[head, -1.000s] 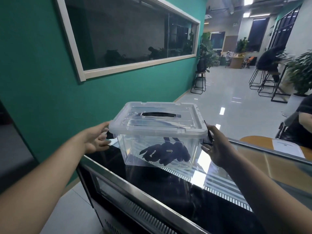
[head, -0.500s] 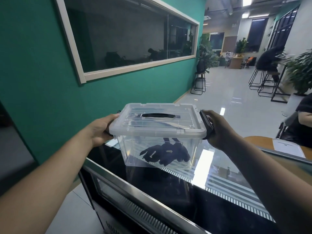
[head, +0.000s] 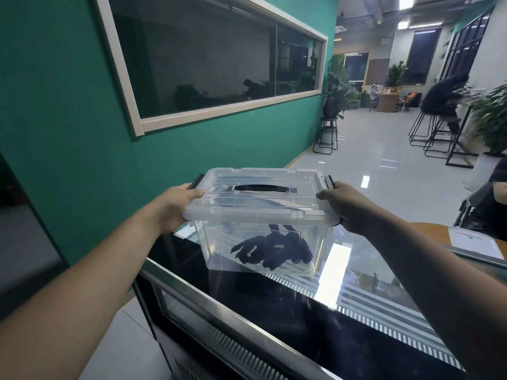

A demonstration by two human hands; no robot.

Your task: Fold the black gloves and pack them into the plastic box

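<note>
A clear plastic box stands on a glossy black counter with its clear lid on top; the lid has a black handle. Inside, on the bottom, lie the black gloves in a bundle. My left hand grips the box's left end, thumb on the lid, by the black left latch. At the right end my right hand grips the rim, fingers by the black right latch.
A teal wall with a long window runs along the left. The counter has a steel front edge. A paper sheet lies on a wooden table at right, beside a seated person. Stools, plants and another person are far back.
Both hands rose from the box's lower sides to the lid's ends. The black side latches have swung up beside the lid. The box has stayed in place.
</note>
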